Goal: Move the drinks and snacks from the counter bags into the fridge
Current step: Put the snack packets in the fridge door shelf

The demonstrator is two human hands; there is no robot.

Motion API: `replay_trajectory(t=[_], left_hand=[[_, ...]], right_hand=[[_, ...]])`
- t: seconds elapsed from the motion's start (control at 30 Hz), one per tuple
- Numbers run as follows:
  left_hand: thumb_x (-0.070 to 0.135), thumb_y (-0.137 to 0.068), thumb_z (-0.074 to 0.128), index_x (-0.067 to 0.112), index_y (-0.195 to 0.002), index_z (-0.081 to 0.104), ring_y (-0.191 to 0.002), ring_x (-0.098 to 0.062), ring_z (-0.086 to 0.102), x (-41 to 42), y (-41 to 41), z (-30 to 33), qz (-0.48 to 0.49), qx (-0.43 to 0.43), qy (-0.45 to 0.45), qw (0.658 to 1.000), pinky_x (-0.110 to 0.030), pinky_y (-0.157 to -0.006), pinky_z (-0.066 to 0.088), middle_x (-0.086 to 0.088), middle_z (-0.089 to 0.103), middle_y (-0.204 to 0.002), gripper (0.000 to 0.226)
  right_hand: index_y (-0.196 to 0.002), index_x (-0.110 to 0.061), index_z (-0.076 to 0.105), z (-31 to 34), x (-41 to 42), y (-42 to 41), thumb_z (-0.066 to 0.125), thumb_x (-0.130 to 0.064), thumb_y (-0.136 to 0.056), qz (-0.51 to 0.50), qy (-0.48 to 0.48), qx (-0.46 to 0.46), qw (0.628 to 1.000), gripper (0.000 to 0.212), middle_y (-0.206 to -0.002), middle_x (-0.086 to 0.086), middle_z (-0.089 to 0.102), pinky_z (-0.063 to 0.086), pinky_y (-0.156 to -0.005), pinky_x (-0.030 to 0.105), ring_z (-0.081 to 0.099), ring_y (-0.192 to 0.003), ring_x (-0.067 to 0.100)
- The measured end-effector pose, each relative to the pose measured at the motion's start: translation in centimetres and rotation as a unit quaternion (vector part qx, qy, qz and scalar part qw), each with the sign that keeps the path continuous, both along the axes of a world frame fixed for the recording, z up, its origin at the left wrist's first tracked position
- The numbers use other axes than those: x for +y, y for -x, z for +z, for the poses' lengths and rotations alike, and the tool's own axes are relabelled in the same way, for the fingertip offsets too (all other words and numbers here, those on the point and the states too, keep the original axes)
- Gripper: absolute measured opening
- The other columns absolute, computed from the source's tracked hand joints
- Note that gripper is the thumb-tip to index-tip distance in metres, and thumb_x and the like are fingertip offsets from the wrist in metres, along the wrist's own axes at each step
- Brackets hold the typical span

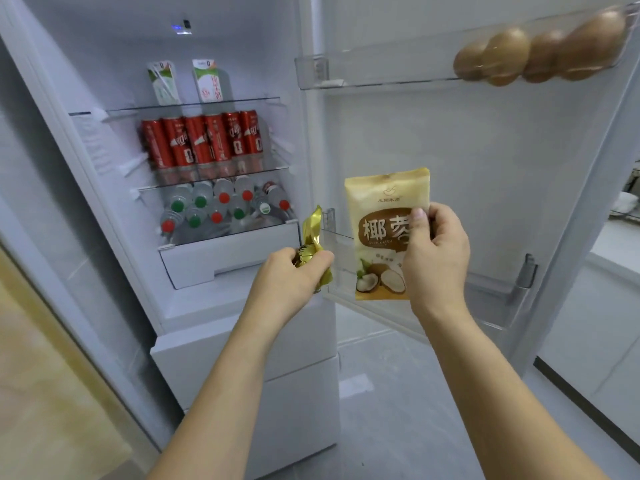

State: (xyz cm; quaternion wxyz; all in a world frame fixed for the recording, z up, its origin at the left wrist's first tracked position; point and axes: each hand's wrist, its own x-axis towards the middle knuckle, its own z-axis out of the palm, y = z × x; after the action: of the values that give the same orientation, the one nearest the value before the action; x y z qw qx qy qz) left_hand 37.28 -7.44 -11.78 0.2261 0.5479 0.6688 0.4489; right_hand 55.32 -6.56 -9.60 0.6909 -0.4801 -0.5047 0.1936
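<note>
- The right hand (434, 258) holds a yellow snack packet (384, 233) upright, thumb curled over its front and fingers behind it, in front of the open fridge door (485, 150).
- The packet hangs just above the lower door shelf (491, 289), its bottom edge in front of that shelf's clear rim; whether it touches the rim is not clear.
- The left hand (287, 278) is closed around a gold foil wrapper (311, 237), whose crinkled top sticks up past the fingers, beside the door hinge and in front of the white drawer (228, 258).
- Inside the fridge (104, 150), 2 milk cartons (183, 81) stand on the top glass shelf.
- Below them, 6 red cans (204, 140) stand in a row on the middle shelf.
- Under the cans, water bottles (221, 206) lie on their sides with red and green caps facing out, stacked above the drawer.
- The upper door shelf (346, 74) holds 4 brown eggs (540, 53) side by side at its right end.
- A white counter (616, 244) shows past the door's right edge.
</note>
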Motion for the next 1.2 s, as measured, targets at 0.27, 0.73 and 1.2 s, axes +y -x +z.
replay_trajectory(t=[0.27, 0.73, 1.2], left_hand=[[0.064, -0.068, 0.060, 0.028, -0.057, 0.057, -0.041, -0.003, 0.038, 7.5, 2.4, 2.0, -0.051, -0.021, -0.038, 0.998, -0.029, -0.053, 0.032, 0.016, 0.046, -0.048, 0.039], [0.072, -0.065, 0.059, 0.020, -0.061, 0.056, -0.043, -0.002, 0.040, 15.2, 5.1, 1.5, -0.062, -0.008, -0.049, 0.997, -0.030, -0.054, 0.035, 0.013, 0.048, -0.052, 0.052], [0.067, -0.067, 0.060, 0.011, -0.072, 0.062, -0.047, -0.001, 0.043, 15.6, 8.3, 0.6, -0.060, 0.003, -0.044, 0.997, -0.030, -0.056, 0.037, 0.013, 0.051, -0.055, 0.056]], right_hand=[[-0.091, -0.017, 0.056, 2.3, 8.5, 1.8, 0.043, -0.019, -0.101, 0.010, 0.045, 0.054, 0.998, 0.016, -0.091, -0.001, 0.065, 0.051, -0.073, 0.035, 0.062, -0.084, 0.016], [-0.089, -0.020, 0.060, 3.5, 21.1, 3.8, 0.041, -0.014, -0.103, 0.163, 0.222, 0.006, 0.961, 0.025, -0.092, 0.006, 0.071, 0.056, -0.063, 0.032, 0.067, -0.075, 0.021], [-0.097, -0.020, 0.062, 1.5, 23.2, 5.9, 0.039, -0.017, -0.105, 0.214, 0.135, 0.022, 0.967, 0.024, -0.091, -0.001, 0.071, 0.054, -0.063, 0.023, 0.067, -0.078, 0.010]])
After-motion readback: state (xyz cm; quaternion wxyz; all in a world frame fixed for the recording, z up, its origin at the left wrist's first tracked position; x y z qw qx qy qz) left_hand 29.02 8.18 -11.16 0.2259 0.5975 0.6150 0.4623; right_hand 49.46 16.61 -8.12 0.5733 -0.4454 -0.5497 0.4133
